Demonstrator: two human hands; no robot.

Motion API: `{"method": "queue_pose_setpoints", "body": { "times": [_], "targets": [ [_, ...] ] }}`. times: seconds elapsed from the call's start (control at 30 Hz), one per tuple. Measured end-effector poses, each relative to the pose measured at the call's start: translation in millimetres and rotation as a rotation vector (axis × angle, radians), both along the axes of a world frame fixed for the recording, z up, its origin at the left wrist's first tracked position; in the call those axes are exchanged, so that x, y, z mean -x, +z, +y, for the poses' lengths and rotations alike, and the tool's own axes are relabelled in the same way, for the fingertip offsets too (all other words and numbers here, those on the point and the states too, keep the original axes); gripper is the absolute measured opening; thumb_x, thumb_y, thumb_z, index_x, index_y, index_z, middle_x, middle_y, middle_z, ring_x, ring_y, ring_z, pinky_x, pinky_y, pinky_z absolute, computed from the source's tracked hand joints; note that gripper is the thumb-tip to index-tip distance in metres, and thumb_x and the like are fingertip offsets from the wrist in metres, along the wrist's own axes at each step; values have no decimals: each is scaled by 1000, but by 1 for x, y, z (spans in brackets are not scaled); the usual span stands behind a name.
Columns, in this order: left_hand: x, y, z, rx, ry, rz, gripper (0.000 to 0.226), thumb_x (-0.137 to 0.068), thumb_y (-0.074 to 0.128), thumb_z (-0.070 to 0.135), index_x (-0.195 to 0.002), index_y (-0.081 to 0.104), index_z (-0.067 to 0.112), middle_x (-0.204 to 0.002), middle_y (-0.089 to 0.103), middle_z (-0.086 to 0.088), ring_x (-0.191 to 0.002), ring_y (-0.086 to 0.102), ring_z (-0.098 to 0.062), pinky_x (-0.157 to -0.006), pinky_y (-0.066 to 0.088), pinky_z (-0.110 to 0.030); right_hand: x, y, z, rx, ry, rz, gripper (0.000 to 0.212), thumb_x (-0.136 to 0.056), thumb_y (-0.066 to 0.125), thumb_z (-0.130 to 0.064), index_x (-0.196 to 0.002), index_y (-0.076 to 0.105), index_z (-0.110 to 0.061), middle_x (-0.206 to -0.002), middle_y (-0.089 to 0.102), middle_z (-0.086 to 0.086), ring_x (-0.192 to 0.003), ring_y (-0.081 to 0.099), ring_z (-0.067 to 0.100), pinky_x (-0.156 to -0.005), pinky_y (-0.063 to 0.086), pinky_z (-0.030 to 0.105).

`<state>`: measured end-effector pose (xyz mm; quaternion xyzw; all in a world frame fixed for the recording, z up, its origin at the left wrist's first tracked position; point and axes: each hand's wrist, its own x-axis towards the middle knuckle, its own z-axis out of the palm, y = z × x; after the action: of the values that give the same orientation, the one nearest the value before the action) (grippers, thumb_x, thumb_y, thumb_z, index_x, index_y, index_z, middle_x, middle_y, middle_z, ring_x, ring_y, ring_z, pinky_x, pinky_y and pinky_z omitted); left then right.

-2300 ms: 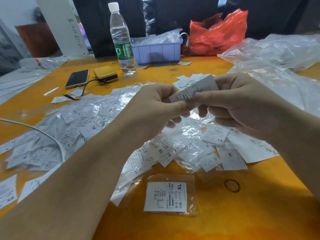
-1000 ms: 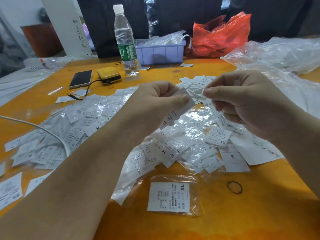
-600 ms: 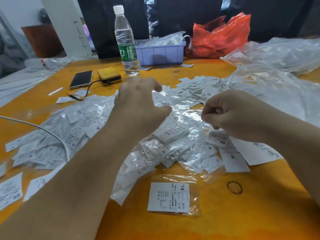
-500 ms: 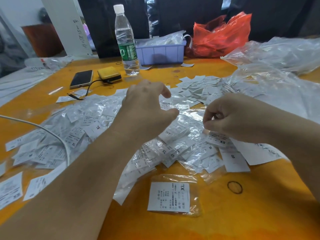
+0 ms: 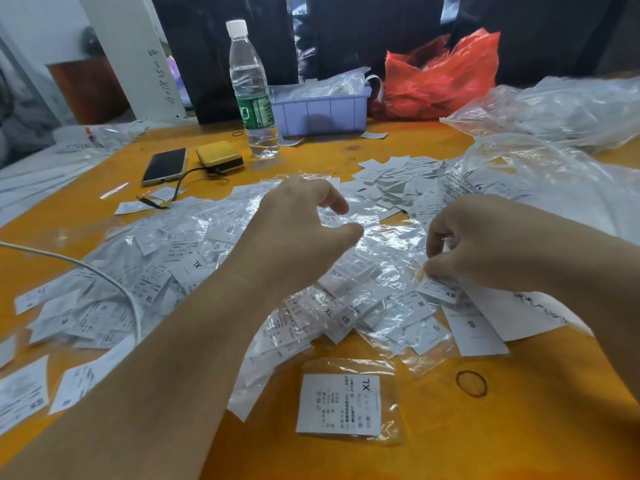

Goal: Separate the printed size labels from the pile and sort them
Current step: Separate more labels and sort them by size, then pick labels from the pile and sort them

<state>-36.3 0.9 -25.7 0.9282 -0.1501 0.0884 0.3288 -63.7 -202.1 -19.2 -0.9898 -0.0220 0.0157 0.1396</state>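
A wide pile of size labels in clear sleeves (image 5: 374,251) covers the middle of the orange table (image 5: 519,427). My left hand (image 5: 301,233) hovers over the pile with fingers loosely curled and nothing in it. My right hand (image 5: 485,244) is down at the pile's right edge, fingers curled, thumb and fingertips pinching a sleeved label just above an XS label (image 5: 445,292). One XL label in its sleeve (image 5: 341,405) lies alone near me. A bare S label (image 5: 474,327) lies to the right. Loose bare labels (image 5: 391,181) are heaped behind the pile.
At the back stand a water bottle (image 5: 252,95), a purple bin (image 5: 322,109) and a red bag (image 5: 440,74). A phone (image 5: 164,166) and a yellow power bank (image 5: 220,156) lie back left. Crumpled clear bags (image 5: 554,174) fill the right. A white cable (image 5: 104,275) crosses the left; a rubber band (image 5: 471,383) lies front right.
Both hands held a label up between them, then parted. My left hand let its label go and lowered over the pile. My right hand dropped to the pile's right edge.
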Motion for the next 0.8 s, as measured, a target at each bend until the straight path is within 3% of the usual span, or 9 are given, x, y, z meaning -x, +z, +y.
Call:
{"method": "queue_pose_setpoints", "body": {
  "times": [0.13,0.23,0.4,0.6,0.8],
  "targets": [
    [0,0,-1,12,-15,30,20,-83,70,46,-99,61,39,-115,49,17,-105,46,-4,-67,28,-12,3,8,-5,-46,-16,124,36,-65,81,-52,-87,71,-25,-85,69,-3,-79,65,14,-71,54,34],
    [1,0,-2,10,-21,38,19,-83,70,47,-99,61,39,-113,48,18,-104,47,-5,-67,29,-13,7,12,-6,-22,-5,204,53,-54,85,-56,-95,66,-29,-89,64,-10,-79,61,10,-69,53,30],
    [2,0,-2,10,-33,44,17,-83,69,47,-97,61,39,-112,51,19,-102,49,-2,-67,31,-13,4,7,-5,-37,-8,120,29,-67,84,-45,-80,69,-23,-73,66,-4,-66,62,12,-52,43,27],
    [4,-1,-5,6,-66,34,19,-83,69,48,-98,63,38,-96,47,27,-91,46,9,-66,31,-12,2,4,-4,-39,10,54,25,-76,79,-42,-70,67,-21,-66,66,-3,-62,62,14,-50,40,25],
    [5,0,-4,11,-77,43,17,-83,69,47,-96,63,38,-96,51,26,-93,47,11,-66,32,-13,1,8,-12,-168,82,28,14,-81,74,-39,-79,69,-26,-48,57,-17,-41,52,0,-45,35,20]
  ]
}}
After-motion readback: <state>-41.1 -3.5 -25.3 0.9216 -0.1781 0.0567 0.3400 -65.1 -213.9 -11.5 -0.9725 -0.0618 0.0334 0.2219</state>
